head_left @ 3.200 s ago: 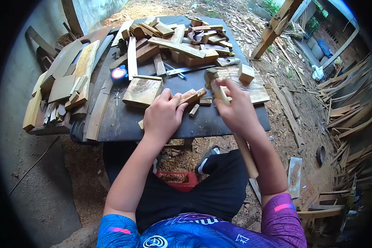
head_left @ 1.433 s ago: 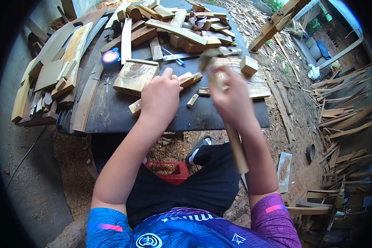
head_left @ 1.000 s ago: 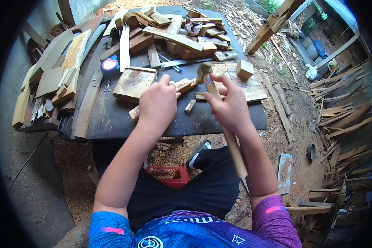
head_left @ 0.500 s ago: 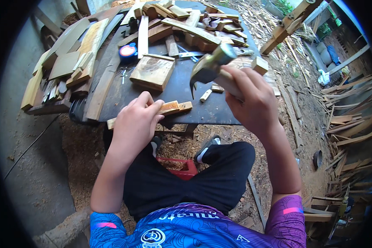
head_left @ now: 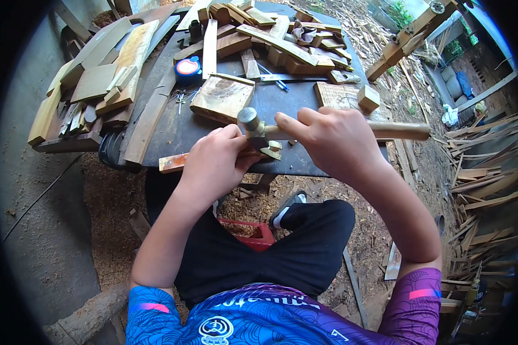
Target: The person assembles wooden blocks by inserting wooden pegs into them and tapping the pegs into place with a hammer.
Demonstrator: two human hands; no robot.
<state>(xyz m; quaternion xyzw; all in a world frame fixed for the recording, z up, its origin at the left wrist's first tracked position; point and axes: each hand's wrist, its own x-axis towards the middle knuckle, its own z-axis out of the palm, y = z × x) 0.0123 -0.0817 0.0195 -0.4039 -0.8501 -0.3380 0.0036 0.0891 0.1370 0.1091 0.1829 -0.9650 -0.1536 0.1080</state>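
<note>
My left hand (head_left: 212, 164) grips a narrow wooden strip (head_left: 170, 163) over the dark tabletop's near edge (head_left: 296, 167). A claw hammer lies nearly level in my right hand (head_left: 338, 141), its wooden handle (head_left: 403, 131) pointing right. Its metal head (head_left: 253, 129) is beside my left fingers, over the strip; the claw is largely hidden, so whether it touches the wood I cannot tell. A small wood piece (head_left: 270, 154) shows just right of the head. Behind my hands lie a square wood block (head_left: 221, 100), a blue tape measure (head_left: 187, 70) and loose nails (head_left: 181, 99).
Offcuts (head_left: 276, 46) are heaped at the table's back, boards (head_left: 106, 75) stacked at left. A wooden cube (head_left: 368, 98) sits on a board at right. A wooden post (head_left: 397, 46), scrap strips (head_left: 480, 184), a red plastic object (head_left: 259, 236) below and a concrete floor (head_left: 46, 241) surround it.
The hammer has turned from pointing away from me to lying crosswise, its head lowered to my left fingers. My right hand has rotated with it. The strip has shifted toward the near edge.
</note>
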